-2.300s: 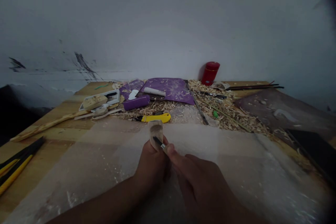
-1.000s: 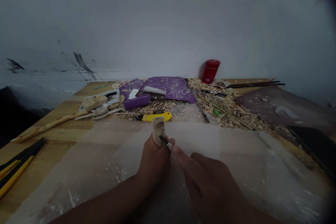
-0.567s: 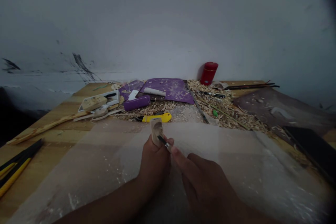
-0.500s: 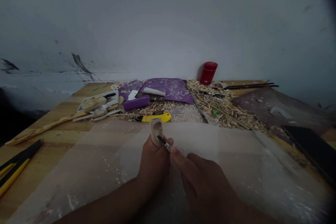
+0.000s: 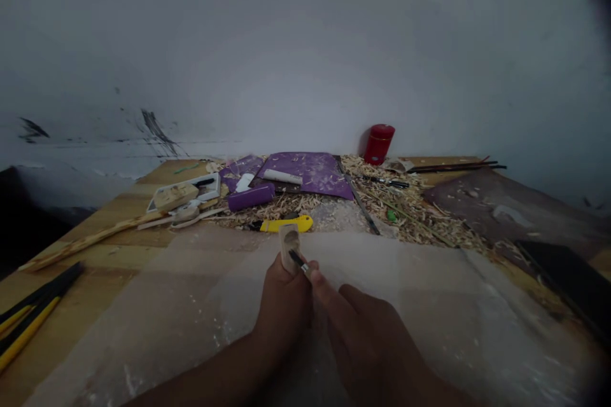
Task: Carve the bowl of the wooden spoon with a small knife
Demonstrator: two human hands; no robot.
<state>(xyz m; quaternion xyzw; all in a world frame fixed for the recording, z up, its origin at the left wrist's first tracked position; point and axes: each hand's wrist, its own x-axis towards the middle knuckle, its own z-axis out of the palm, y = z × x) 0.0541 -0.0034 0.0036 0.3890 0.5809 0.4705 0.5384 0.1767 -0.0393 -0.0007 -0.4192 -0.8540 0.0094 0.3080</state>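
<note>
A small pale block of wood with a dark hollow in its face stands upright in my left hand, whose fingers are wrapped round its lower end. My right hand is closed on a carving knife, index finger stretched along it. The dark blade rests against the hollow of the block; most of the handle is hidden in my palm. Just beyond the block lies a yellow utility knife.
Wood shavings cover the back of the table round a purple sheet. A red canister stands by the wall. At left are a white tray, a long stick and black-and-yellow tools; a dark flat object lies right.
The camera view has tilted up and turned slightly left, so everything sits lower in the picture. Both hands keep their grip; the blade stays at the hollow.
</note>
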